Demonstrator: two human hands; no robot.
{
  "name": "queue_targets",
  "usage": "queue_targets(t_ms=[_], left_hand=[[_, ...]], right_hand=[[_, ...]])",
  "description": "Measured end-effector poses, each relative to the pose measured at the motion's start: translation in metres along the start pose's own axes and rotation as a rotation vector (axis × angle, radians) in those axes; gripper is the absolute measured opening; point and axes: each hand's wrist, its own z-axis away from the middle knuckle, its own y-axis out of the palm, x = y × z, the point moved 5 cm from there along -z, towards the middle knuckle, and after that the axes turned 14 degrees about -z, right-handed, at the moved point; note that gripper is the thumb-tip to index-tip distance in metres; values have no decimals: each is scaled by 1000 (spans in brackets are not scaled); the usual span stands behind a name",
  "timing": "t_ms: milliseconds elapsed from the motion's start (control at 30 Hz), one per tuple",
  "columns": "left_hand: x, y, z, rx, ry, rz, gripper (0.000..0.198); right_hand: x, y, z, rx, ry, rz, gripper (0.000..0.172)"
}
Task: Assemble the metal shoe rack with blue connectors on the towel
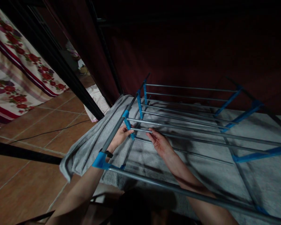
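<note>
A rack of grey metal tubes and blue plastic connectors stands on a grey blanket (150, 156). My left hand (119, 137), with a dark band at the wrist, pinches a blue connector (126, 122) on the rack's left side. Between my right hand's (161, 143) thumb and fingers is a grey tube (141, 129), gripped near its left end, which meets that connector. Below it a lower tube (201, 153) runs to the right; its right end appears just short of another blue connector (259, 154). A thicker front tube (159, 184) crosses in front of my right forearm.
Dark frame posts (67, 75) rise at the left, beside a dark red curtain (178, 56) behind the rack. Floral cloth (21, 72) hangs at far left. A black cable (51, 131) lies across the tiled floor (21, 165). A striped cloth (97, 100) sits near the post.
</note>
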Motion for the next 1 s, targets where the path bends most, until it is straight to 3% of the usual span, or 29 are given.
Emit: queue_targets(t_ms=[167, 700, 1000], left_hand=[[8, 5, 0, -4, 38, -63, 45], [5, 13, 5, -137, 246, -330, 40], [8, 14, 6, -119, 294, -415, 55]], right_hand=[[1, -1, -1, 23, -16, 14, 11], [4, 3, 0, 70, -51, 18, 14], [3, 2, 0, 68, -42, 2, 12]])
